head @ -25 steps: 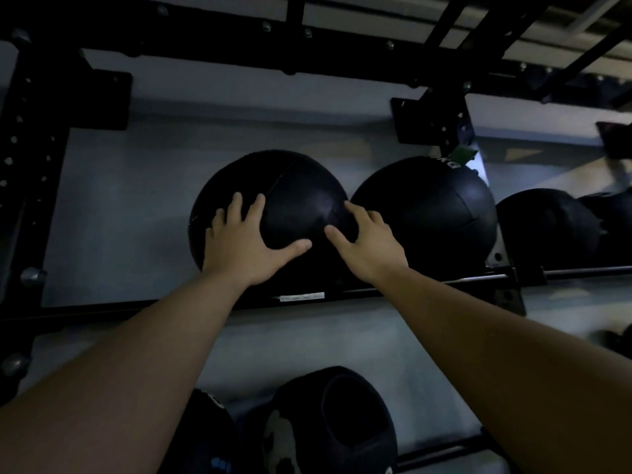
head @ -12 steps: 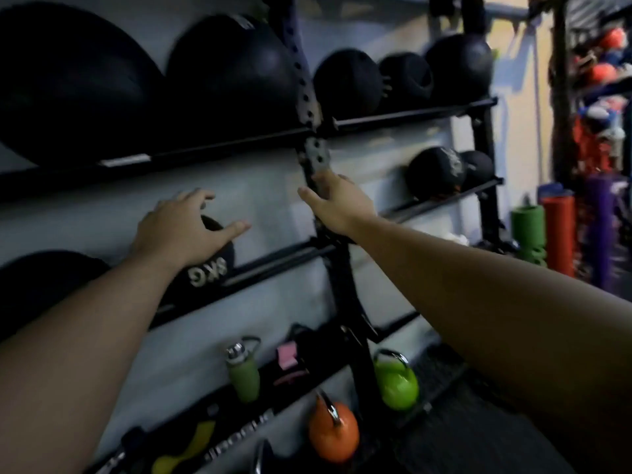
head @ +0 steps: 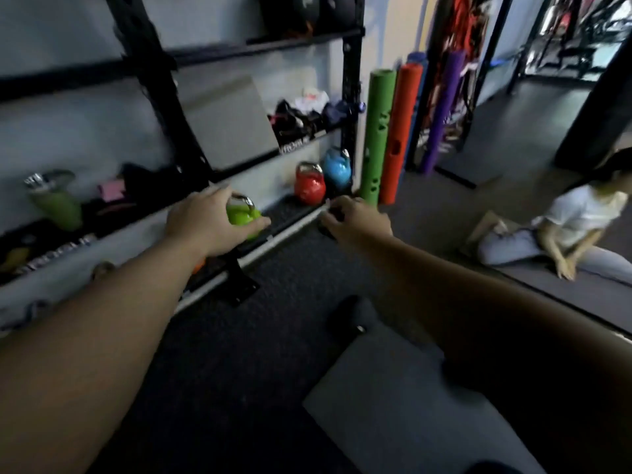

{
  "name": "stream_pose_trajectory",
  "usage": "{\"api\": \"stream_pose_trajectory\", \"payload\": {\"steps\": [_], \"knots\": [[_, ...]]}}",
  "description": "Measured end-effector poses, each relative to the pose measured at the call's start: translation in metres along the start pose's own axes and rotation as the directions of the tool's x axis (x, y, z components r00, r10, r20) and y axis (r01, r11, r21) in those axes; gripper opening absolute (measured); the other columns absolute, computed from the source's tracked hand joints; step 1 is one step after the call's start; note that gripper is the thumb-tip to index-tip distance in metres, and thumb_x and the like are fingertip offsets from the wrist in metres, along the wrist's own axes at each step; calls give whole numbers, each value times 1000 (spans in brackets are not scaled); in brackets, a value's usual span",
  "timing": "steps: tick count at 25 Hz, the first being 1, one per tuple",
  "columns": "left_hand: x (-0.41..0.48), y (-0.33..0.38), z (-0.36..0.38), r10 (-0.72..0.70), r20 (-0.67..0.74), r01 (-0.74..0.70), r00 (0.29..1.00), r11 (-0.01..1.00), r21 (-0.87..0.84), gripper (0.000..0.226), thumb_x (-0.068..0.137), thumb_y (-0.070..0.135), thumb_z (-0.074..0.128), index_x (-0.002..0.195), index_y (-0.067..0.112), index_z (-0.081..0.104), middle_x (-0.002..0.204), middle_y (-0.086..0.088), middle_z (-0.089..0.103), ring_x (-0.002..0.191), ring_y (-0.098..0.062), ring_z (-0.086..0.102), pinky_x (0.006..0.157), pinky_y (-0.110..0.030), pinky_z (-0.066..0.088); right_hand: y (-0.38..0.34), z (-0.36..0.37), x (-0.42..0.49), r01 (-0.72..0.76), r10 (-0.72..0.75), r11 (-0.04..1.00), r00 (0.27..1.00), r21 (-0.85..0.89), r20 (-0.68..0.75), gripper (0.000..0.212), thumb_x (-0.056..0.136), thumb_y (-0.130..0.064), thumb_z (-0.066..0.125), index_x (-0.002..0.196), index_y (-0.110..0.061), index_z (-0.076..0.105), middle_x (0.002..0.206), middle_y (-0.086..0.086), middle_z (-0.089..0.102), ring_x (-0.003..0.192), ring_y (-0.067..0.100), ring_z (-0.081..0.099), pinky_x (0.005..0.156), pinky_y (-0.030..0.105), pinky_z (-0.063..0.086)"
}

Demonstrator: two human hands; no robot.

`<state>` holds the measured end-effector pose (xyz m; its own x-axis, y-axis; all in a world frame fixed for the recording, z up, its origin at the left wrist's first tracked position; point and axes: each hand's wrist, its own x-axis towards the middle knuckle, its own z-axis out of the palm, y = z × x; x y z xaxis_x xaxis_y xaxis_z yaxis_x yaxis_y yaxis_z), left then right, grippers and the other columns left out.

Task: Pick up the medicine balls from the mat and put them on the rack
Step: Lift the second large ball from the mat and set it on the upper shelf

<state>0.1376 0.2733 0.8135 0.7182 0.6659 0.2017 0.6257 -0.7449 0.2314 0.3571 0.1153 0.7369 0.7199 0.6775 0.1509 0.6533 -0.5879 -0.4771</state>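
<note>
**A:** so what's in view? Biggest thing first: the rack (head: 164,80) fills 9 to 12 o'clock, with dark balls (head: 307,12) on the top shelf up at 12. The grey mat (head: 393,405) sits at 5 o'clock on the floor.

**B:** any ball on the mat?

**A:** one dark round thing (head: 345,313) at its far corner, too blurry to call. The left hand (head: 208,224) is spread wide and empty, in front of a green kettlebell (head: 242,217). The right hand (head: 359,222) is loosely curled, also empty.
</note>
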Motion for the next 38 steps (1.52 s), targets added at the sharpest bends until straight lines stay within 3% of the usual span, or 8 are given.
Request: {"api": "stream_pose_trajectory", "payload": {"steps": [9,14,16,20,24,31,35,38], "knots": [[-133,79,205,32,396,9,918,995,-102,115,58,106,40,143,29,55,134,-2,68,120,-32,65,87,-46,49,242,23,-208,-292,333,931,924,-218,187,73,86,-84,40,137,-34,57,134,3,66,117,32,63,99,53,49],[-227,145,304,46,587,29,808,993,-118,112,61,104,42,146,32,53,142,-1,63,127,-29,62,97,-49,50,358,28,-317,-387,452,878,864,-283,221,67,90,-80,43,136,-34,57,131,5,67,117,34,62,100,53,47],[-252,183,338,64,624,10,779,993,-115,110,63,104,41,147,34,52,142,2,62,127,-27,61,97,-49,50,410,32,-351,-384,464,869,850,-312,249,65,93,-77,46,139,-32,55,136,7,65,123,36,59,103,55,43],[-285,267,426,63,611,6,789,994,-110,107,64,105,40,145,36,53,139,7,63,123,-22,62,86,-43,48,530,54,-389,-396,495,859,804,-324,329,71,92,-80,42,145,-32,52,145,8,60,131,39,54,105,58,41],[-322,333,549,10,669,28,743,999,-46,105,66,105,39,145,37,53,139,8,62,123,-22,62,92,-44,53,658,108,-424,-373,510,854,737,-363,442,79,91,-84,37,152,-35,44,155,8,52,140,39,45,107,60,37],[-367,396,796,-121,769,267,628,961,-66,111,58,109,39,140,37,57,139,9,64,124,-22,64,91,-42,51,815,263,-458,-358,514,856,664,-373,543,90,88,-91,27,158,-35,36,160,8,46,144,41,41,109,64,38],[-392,405,917,-186,818,457,544,883,-103,115,57,108,44,143,34,59,148,3,64,134,-27,62,106,-45,49,873,336,-478,-536,602,792,610,-291,515,114,68,-107,19,160,-41,31,161,8,44,145,44,40,105,64,45],[-411,402,969,-227,855,596,467,795,-114,107,56,103,50,132,30,66,138,1,69,120,-25,66,94,-40,49,896,363,-492,-644,634,742,585,-186,506,128,53,-115,21,161,-45,28,162,5,41,145,41,43,108,60,45]]}}
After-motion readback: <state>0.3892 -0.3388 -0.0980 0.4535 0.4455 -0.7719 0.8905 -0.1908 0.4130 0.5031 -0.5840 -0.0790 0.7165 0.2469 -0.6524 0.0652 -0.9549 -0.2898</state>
